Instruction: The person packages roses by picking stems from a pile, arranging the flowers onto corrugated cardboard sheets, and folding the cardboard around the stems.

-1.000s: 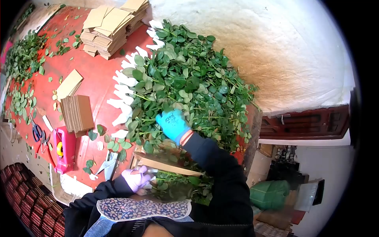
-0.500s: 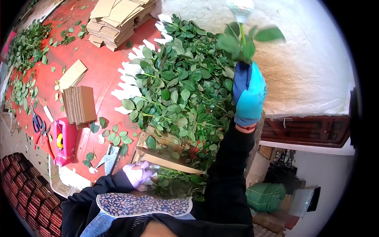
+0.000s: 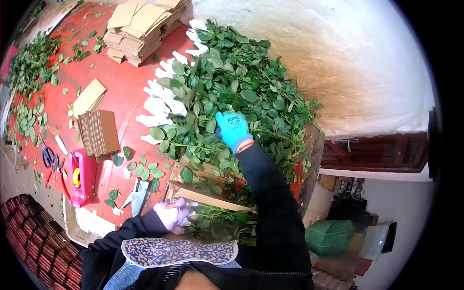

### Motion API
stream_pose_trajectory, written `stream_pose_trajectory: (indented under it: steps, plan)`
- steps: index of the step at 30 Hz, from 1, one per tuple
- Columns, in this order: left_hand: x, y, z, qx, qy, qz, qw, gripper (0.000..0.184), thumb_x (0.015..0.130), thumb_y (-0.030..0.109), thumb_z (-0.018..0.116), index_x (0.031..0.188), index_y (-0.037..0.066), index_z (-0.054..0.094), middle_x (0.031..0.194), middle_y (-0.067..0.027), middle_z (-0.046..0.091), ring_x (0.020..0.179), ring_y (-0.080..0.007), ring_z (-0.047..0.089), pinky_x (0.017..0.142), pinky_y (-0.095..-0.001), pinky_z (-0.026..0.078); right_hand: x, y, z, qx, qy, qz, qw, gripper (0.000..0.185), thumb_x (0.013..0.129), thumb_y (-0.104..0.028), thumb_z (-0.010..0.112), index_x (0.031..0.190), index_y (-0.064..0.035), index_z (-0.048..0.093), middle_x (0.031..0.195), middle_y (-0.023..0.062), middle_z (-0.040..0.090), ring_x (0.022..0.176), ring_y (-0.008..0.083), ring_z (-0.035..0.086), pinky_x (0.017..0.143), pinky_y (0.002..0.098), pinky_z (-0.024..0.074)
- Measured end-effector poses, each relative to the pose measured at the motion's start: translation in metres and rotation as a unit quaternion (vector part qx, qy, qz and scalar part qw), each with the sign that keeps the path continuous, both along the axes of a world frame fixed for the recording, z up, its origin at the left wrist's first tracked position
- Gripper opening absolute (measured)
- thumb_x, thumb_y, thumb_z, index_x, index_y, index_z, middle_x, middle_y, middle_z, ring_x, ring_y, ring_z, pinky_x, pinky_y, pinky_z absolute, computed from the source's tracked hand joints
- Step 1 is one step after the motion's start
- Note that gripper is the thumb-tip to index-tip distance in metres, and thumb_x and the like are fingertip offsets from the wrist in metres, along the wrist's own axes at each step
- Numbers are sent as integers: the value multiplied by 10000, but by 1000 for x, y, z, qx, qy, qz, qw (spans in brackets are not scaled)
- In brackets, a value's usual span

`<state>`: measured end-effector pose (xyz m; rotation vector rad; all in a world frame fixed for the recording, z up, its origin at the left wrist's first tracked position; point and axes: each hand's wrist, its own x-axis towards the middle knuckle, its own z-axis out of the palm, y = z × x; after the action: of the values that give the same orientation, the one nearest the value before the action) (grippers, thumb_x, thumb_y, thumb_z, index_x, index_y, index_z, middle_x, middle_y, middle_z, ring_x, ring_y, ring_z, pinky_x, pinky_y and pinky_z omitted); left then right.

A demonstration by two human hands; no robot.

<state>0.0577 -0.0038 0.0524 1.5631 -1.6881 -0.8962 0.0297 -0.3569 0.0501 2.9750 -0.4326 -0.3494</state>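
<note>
My right hand (image 3: 233,129), in a teal and blue glove, is closed on a rose over the leafy pile of roses (image 3: 246,92). Its stem is mostly hidden under the glove, and a white-netted rose head (image 3: 176,107) lies to the left, slightly blurred. More white-covered heads line the pile's left edge. My left hand (image 3: 170,213), in a light purple glove, has curled fingers beside white-covered heads at a wooden frame (image 3: 178,175). Whatever those fingers hold is hidden. A cardboard strip (image 3: 208,198) crosses the frame above green stems and leaves.
On the red table (image 3: 123,92) are stacked cardboard pieces (image 3: 137,31), a smaller cardboard stack (image 3: 98,133), a pink tape dispenser (image 3: 82,179), scissors (image 3: 48,155), red-handled pliers (image 3: 59,179) and loose leaves. A stained white wall (image 3: 338,72) rises behind the pile.
My right hand has come down and leftward from near the wall, bringing a white-netted rose onto the pile. My left hand stays at the wooden frame.
</note>
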Motion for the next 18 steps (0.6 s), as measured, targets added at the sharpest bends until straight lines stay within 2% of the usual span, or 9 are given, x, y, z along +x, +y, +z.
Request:
stream_pose_trajectory:
  steps: [1, 4, 8, 9, 12, 13, 16, 17, 18]
  plan:
    - [2, 1, -2, 32, 0, -37, 999, 477, 777, 166, 719, 1235, 138, 593, 1258, -84, 544, 950, -255, 661, 782, -347, 562, -7, 4, 2, 9, -19, 18, 1000, 224, 770, -210, 674, 959, -105, 618, 831, 110, 658, 807, 318, 659, 680, 455, 505]
    - [-5, -3, -1, 283, 393, 32, 874, 399, 1008, 290, 491, 1374, 131, 512, 1256, -66, 597, 997, -194, 649, 840, -331, 551, -5, 15, 51, -40, -12, 10, 999, 202, 699, -243, 716, 841, -134, 623, 806, 84, 611, 766, 291, 627, 667, 435, 477]
    - [1, 0, 7, 257, 328, -5, 909, 519, 1075, 433, 210, 1416, 161, 490, 1154, -37, 648, 972, -144, 649, 758, -304, 561, 8, -27, 75, 9, -213, 89, 973, 324, 692, -183, 744, 1007, -134, 686, 980, 139, 636, 866, 351, 610, 750, 456, 499]
    - [2, -4, 12, 307, 388, 30, 868, 372, 963, 291, 428, 1274, 147, 573, 1148, -58, 617, 926, -197, 662, 748, -320, 567, 19, -33, 69, 66, -202, 23, 977, 403, 725, -166, 728, 1120, -116, 661, 1066, 159, 649, 918, 391, 612, 815, 465, 504]
    - [4, -7, 13, 373, 497, 97, 778, 299, 833, 135, 664, 1131, 125, 650, 1119, -87, 583, 873, -258, 672, 731, -343, 572, 49, -44, 36, 189, -39, -182, 964, 417, 815, -275, 708, 1174, -91, 604, 1066, 172, 664, 970, 398, 625, 830, 476, 502]
    - [2, -5, 7, 193, 308, 47, 930, 307, 825, 135, 673, 1131, 122, 648, 1106, -91, 581, 863, -264, 672, 720, -350, 572, 49, -45, 19, 158, -46, -152, 975, 440, 834, -334, 685, 1190, -92, 594, 1043, 181, 675, 954, 413, 632, 832, 479, 503]
    - [3, -3, 4, -24, 96, 9, 995, 323, 814, 122, 687, 1133, 117, 643, 1070, -100, 580, 822, -276, 673, 686, -368, 573, 45, -31, 37, 107, -50, -154, 981, 464, 824, -392, 701, 1135, -75, 565, 939, 204, 685, 879, 423, 655, 770, 507, 509]
    - [7, -6, 12, 164, 297, 48, 940, 319, 816, 119, 685, 1132, 114, 641, 1063, -100, 582, 807, -279, 673, 680, -369, 574, 36, -39, 42, 81, -81, -125, 986, 495, 833, -420, 693, 1144, -62, 551, 883, 213, 681, 802, 410, 663, 712, 504, 511]
    - [9, -5, 11, 240, 357, 52, 901, 324, 815, 123, 688, 1136, 115, 639, 1061, -95, 584, 808, -273, 675, 682, -366, 576, 24, -41, 61, 87, -141, -92, 982, 442, 872, -371, 671, 1163, -62, 550, 846, 214, 668, 736, 372, 653, 644, 465, 508]
